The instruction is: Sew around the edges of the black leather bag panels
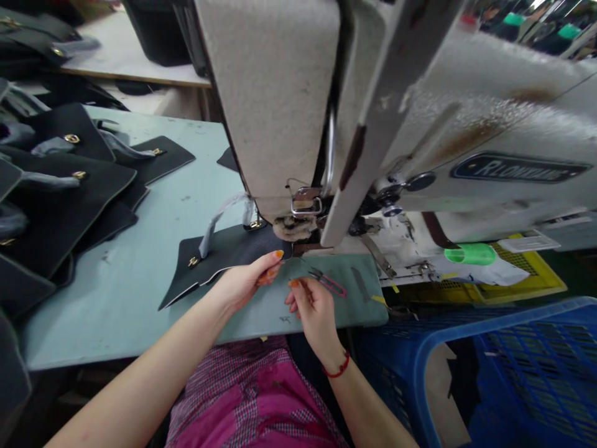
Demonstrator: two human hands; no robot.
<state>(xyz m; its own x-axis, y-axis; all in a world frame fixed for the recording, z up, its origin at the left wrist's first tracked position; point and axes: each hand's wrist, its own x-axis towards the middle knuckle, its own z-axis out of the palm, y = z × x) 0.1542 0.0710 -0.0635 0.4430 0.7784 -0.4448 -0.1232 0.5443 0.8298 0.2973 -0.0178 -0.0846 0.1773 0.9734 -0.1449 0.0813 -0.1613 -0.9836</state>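
A black leather bag panel [228,249] with a plastic-wrapped handle [217,221] and gold-coloured fittings lies under the head of a sewing machine [280,93]. At its near edge is my left hand [254,277], closed, with the thumb over the leather and the fingers curled at the rim. To the right, my right hand [312,305] hovers over the table with thumb and fingertips pinched together; whatever is between them is too small to make out. Pink-handled thread snips [331,283] lie just beyond it. The machine's head hides the panel's far right part.
Several similar black panels [69,193] are piled on the pale green table [181,199] at left. A blue plastic crate [429,348] stands at lower right, and a yellow crate [550,283] lies behind it. A green cylinder [471,254] rests near the machine's base.
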